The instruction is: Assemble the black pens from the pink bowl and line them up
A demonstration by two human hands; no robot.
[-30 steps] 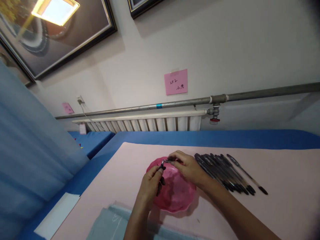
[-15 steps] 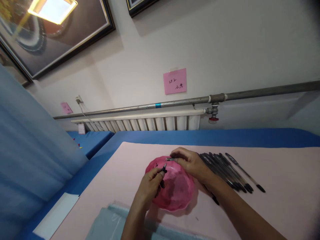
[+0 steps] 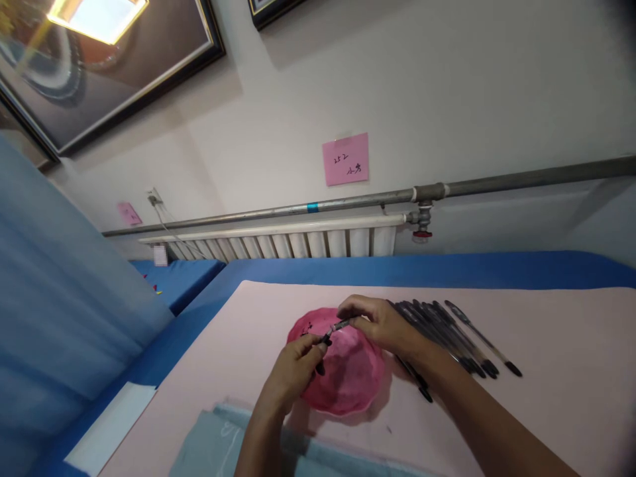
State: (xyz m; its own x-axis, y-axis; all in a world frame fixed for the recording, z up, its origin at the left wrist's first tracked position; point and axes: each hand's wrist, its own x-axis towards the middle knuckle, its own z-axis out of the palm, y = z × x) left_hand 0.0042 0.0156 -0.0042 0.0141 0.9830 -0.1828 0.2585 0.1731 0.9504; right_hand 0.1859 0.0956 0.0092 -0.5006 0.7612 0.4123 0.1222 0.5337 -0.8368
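Both of my hands are over a pink scalloped bowl [image 3: 355, 381]. My left hand [image 3: 294, 368] pinches a small black pen part [image 3: 325, 339] with a silvery pointed tip. Closed fingers of my right hand [image 3: 377, 322] hold a clear pen barrel [image 3: 340, 325]. The open end of the barrel meets the silvery tip above the bowl. Small black pieces [image 3: 307, 327] lie inside the bowl at its left. Another dark piece [image 3: 320, 366] shows just below my left fingers; whether they hold it is unclear.
Right of the bowl, several black-capped pens [image 3: 450, 334] lie side by side on a pink mat [image 3: 561, 371]. A grey-blue cloth [image 3: 209, 440] lies in front, with a white sheet [image 3: 112, 427] at left. A blue curtain [image 3: 64, 298] hangs on the left; a radiator [image 3: 318, 244] stands behind.
The barrel in my right hand has tilted downward on its left end and now touches the silvery tip held by my left hand. Earlier, a small gap separated them.
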